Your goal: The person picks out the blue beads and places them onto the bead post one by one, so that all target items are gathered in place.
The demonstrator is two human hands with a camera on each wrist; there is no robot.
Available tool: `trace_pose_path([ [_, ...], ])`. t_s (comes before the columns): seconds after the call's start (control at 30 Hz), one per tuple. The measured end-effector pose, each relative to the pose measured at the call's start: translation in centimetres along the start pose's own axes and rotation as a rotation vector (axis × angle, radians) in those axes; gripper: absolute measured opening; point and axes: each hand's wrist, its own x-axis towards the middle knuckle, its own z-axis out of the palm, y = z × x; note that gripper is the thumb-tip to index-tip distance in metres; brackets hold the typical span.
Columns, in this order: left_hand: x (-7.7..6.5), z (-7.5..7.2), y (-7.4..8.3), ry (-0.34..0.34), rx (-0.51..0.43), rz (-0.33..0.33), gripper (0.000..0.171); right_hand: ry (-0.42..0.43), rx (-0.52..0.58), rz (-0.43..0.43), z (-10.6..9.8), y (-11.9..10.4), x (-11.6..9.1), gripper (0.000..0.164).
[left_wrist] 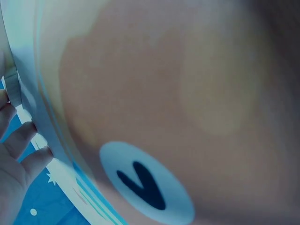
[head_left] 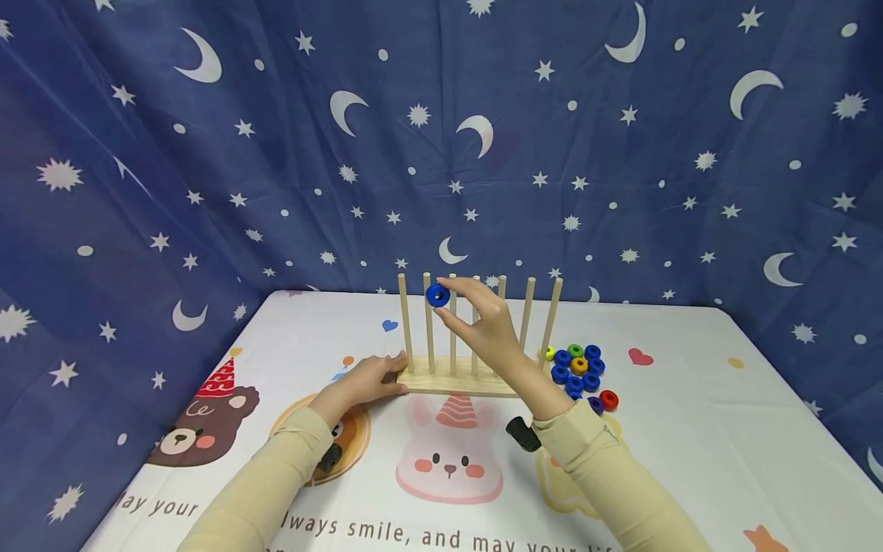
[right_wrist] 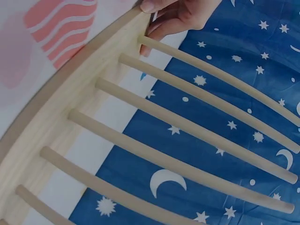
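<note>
A wooden peg rack stands on the table, with several bare upright pegs in a row along its base. At its left end my left hand grips the base, thumb at the front edge and fingers behind; the right wrist view shows this hand too. Between thumb and fingertips my right hand pinches a blue ring, its hole facing the head camera. The ring is up near the tops of the left-hand pegs. The right wrist view does not show the ring.
Right of the rack lies a cluster of loose rings, mostly blue, with a green ring, an orange ring and a red ring. A printed white cloth covers the table. Behind hangs a blue star-and-moon curtain.
</note>
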Motion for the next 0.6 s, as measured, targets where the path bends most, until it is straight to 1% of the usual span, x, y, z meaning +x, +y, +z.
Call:
trace_pose_path([
  [0.27,0.2,0.0,0.1,-0.005,-0.008,-0.014,0.062,-0.032,-0.033,0.019,0.5,0.0,1.4,0.038],
  [0.43,0.0,0.2,0.0,-0.003,0.002,-0.007,0.062,-0.064,-0.047,0.028,0.8,0.2,2.2,0.036],
  [0.6,0.0,0.1,-0.1,0.014,0.013,0.008,0.061,-0.097,-0.06,0.041,0.8,0.6,3.2,0.034],
])
